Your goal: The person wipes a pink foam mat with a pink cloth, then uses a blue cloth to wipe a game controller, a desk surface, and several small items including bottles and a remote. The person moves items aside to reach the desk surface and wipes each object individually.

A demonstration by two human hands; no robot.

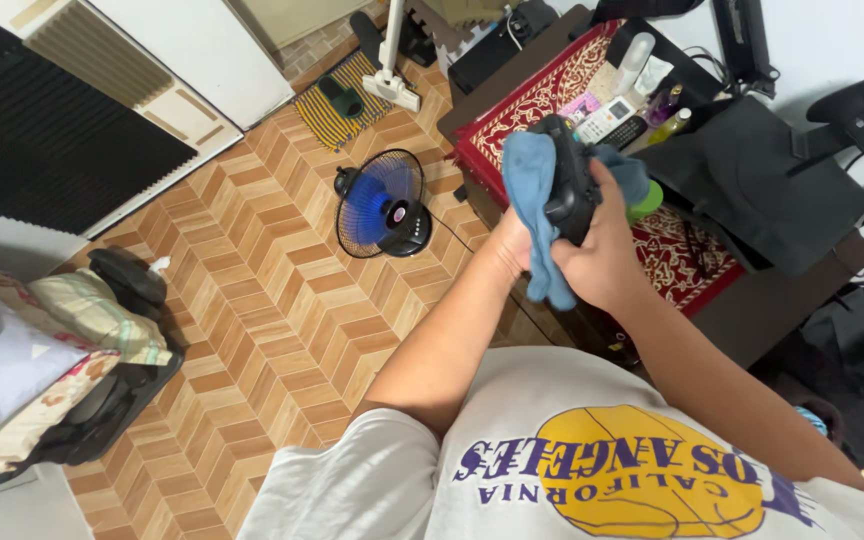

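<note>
Gripping one black controller (572, 185), right hand (602, 255) fingers closed around it; left hand (514, 240) fingers clamp one blue cloth (532, 190). One fan (384, 205) stands on the wood floor (252, 290) beside the table (782, 300).

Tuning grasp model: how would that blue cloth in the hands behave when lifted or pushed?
Likely floppy: the blue cloth droops below the left hand and folds over the black controller. Probably light, since it hangs loosely. Pushed, it would likely bunch rather than slide; the right hand grips the controller through it.

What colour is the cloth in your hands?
The cloth is blue, clearest in the head view.
</note>
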